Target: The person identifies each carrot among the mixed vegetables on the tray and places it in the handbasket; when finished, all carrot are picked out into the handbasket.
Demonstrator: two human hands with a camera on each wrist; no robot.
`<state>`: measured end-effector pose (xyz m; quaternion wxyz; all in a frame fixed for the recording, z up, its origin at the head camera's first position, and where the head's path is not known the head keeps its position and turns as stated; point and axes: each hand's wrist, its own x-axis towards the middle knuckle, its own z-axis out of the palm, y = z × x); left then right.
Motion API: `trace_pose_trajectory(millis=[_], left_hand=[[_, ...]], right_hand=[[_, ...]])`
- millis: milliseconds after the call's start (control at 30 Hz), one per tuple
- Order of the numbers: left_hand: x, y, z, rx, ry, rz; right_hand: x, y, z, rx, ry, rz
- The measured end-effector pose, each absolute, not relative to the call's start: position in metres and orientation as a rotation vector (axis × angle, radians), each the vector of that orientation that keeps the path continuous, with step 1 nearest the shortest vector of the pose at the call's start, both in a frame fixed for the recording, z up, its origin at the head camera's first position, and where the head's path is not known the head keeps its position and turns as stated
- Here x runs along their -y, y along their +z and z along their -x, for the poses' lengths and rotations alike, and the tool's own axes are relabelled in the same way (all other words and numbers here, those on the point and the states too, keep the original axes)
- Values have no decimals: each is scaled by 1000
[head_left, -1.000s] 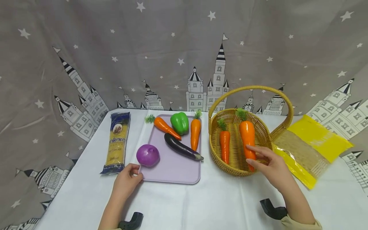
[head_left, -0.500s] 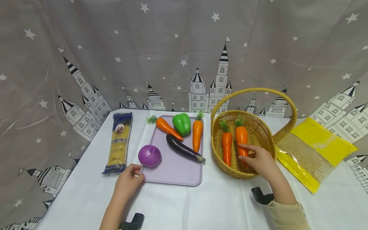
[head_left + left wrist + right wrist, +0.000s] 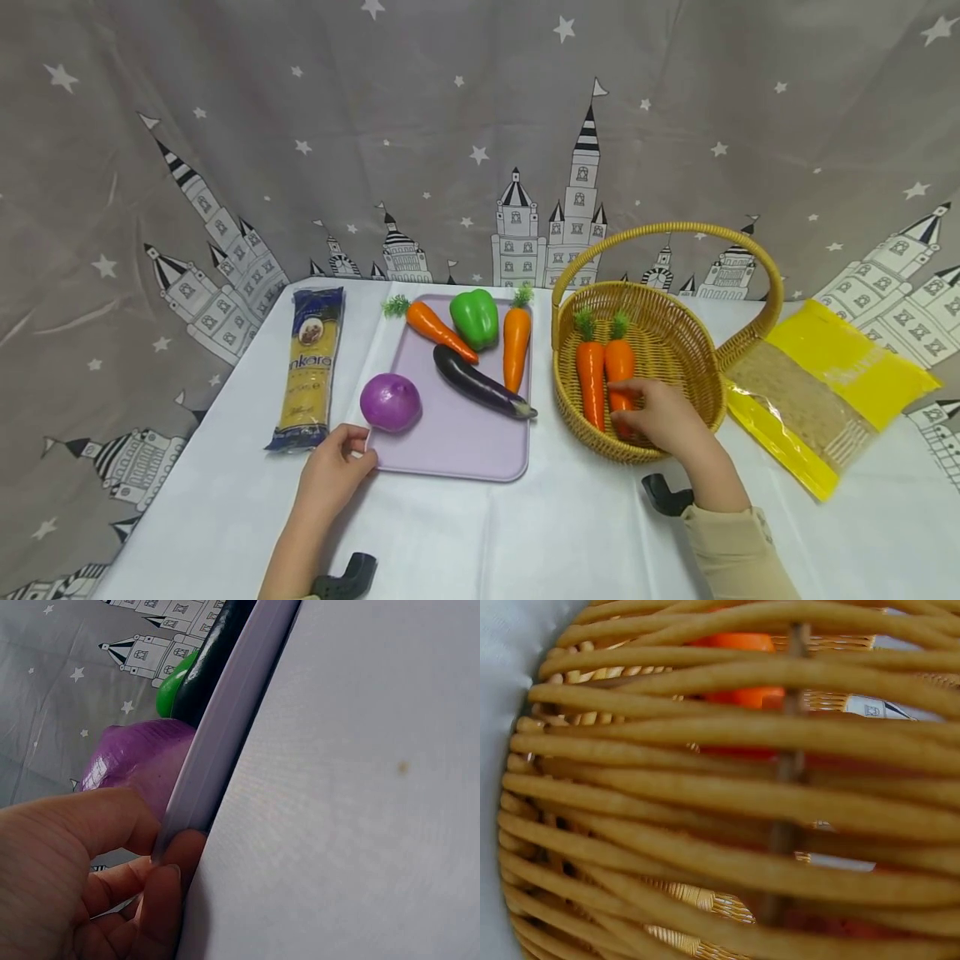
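The held carrot [image 3: 619,360] lies inside the basket [image 3: 667,350], leafy end far and tip near, close along the right side of a second carrot [image 3: 591,379]; whether the two touch I cannot tell. The right hand [image 3: 663,417] has its grip curled on the held carrot's near part, so placing it looks almost done, the release not yet made. Left of the basket, the left hand [image 3: 333,467] pinches the near left corner of the tray [image 3: 457,454] between thumb and fingers. The onion [image 3: 391,402], eggplant [image 3: 480,383], pepper [image 3: 475,319], slanted carrot [image 3: 438,329] and upright-lying carrot [image 3: 516,346] rest on the tray, none in hand. On the bench [image 3: 570,533], the pasta bag [image 3: 309,367] at left and yellow bag [image 3: 832,392] at right are untouched.
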<state>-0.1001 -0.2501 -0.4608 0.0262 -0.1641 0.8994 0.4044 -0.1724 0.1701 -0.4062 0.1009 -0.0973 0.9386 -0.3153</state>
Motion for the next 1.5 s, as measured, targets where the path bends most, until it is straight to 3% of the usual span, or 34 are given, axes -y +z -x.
trace_pose_trajectory(millis=[567, 1067, 1500], left_hand=[[252, -459, 99, -2783, 1277, 502], [251, -460, 97, -2794, 1293, 507], [249, -458, 97, -2787, 1304, 522]], right_hand=[[-163, -407, 170, -2803, -797, 333], [-161, -397, 164, -2934, -852, 146], [-89, -352, 149, -2925, -1206, 319]])
